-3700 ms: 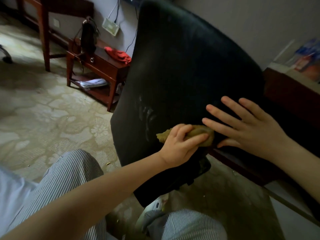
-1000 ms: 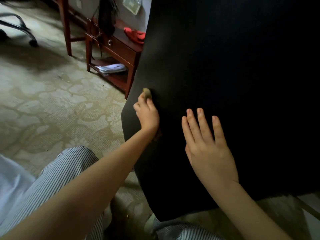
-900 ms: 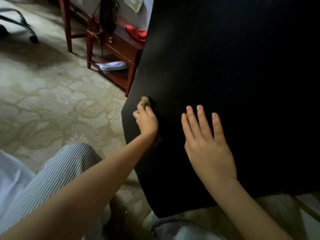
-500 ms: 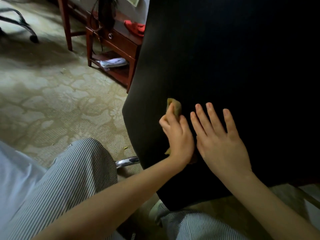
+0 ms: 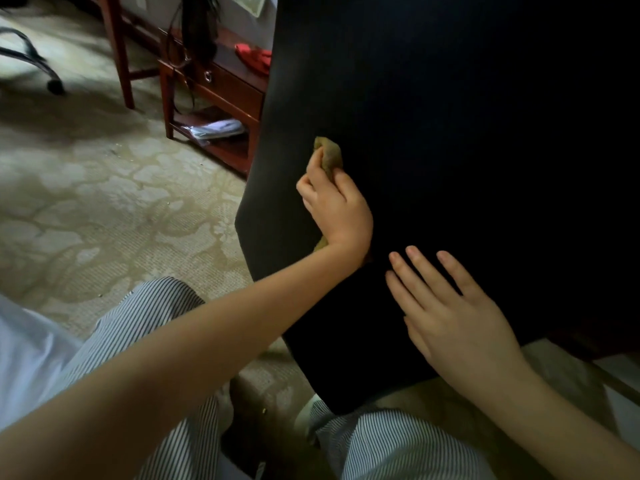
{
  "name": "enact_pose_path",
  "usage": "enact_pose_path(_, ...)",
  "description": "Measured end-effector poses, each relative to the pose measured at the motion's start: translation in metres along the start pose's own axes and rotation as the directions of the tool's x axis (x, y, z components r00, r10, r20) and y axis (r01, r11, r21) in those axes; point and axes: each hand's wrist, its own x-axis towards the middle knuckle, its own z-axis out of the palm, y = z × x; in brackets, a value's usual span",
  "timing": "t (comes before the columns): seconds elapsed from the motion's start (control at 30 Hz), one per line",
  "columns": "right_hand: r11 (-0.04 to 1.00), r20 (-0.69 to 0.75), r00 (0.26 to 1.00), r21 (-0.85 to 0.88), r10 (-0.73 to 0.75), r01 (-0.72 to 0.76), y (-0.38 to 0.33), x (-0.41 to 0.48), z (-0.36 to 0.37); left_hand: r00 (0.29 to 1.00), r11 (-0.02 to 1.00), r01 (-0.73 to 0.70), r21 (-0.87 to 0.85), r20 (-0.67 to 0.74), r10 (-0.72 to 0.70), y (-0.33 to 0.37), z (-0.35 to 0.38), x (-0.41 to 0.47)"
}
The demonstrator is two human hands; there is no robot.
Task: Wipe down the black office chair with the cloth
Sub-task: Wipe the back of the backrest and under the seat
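Pressing a bunched olive-yellow cloth (image 5: 328,155) against the black office chair (image 5: 450,133), near the left edge of its broad dark panel. Left hand (image 5: 337,209) curled over the cloth, grip closed around it, fingers folded in. Cloth's long axis running up and down under the palm: upper end poking out above the fingertips and pointing up the panel, a small lower tip showing below the wrist. Right hand (image 5: 453,317) laid flat on the panel lower down and to the right, fingers spread and pointing up and left, grip wide open, holding nothing. Hands near each other but apart. Chair panel tall, filling the upper right of the view, its lower edge above striped trousers (image 5: 145,327). Beyond the chair's left edge, patterned carpet (image 5: 104,202), a reddish wooden side table (image 5: 221,95) with papers on its lower shelf, and a red item (image 5: 254,57) on top.
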Motion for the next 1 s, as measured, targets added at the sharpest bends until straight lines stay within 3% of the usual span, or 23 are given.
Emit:
enact_pose_path(0.17, 0.999, 0.03, 0.999, 0.038, -0.018, 0.017, -0.008, -0.009, -0.005, 0.998, 1.0, 0.02, 0.016, 0.057, -0.021, -0.002, -0.009, 0.034)
enact_pose_path(0.33, 0.916, 0.082, 0.986, -0.366, -0.146, 0.166, -0.007, -0.004, -0.022, 0.984, 0.986, 0.135, 0.097, 0.104, -0.145, 0.001, -0.015, 0.06)
enact_pose_path(0.47, 0.985, -0.079, 0.986, -0.099, -0.148, 0.14, -0.012, 0.026, -0.03, 0.974, 0.979, 0.181, 0.089, 0.121, -0.191, -0.001, -0.026, 0.046)
enact_pose_path(0.6, 0.981, -0.19, 0.966, -0.12, -0.173, 0.152, -0.015, 0.04, -0.039, 0.973, 0.992, 0.12, 0.038, 0.196, -0.125, 0.0, -0.044, 0.023)
enact_pose_path(0.77, 0.986, -0.338, 0.939, -0.165, -0.06, 0.003, -0.024, 0.054, -0.029, 0.958, 1.0, -0.011, -0.026, 0.286, 0.018, -0.011, -0.078, -0.016)
enact_pose_path(0.87, 0.979, -0.423, 0.9, -0.113, 0.105, -0.168, -0.039, 0.069, -0.019, 0.967, 0.993, -0.089, -0.077, 0.234, 0.105, -0.021, -0.094, -0.037)
enact_pose_path(0.93, 0.96, -0.487, 0.842, -0.027, 0.231, -0.279, -0.047, 0.08, -0.012, 0.973, 0.986, -0.16, -0.043, 0.16, 0.165, -0.023, -0.096, -0.048)
enact_pose_path(1.0, 0.943, -0.497, 0.802, 0.147, 0.333, -0.3, -0.049, 0.092, -0.005, 0.961, 0.964, -0.264, 0.022, 0.094, 0.26, -0.021, -0.093, -0.053)
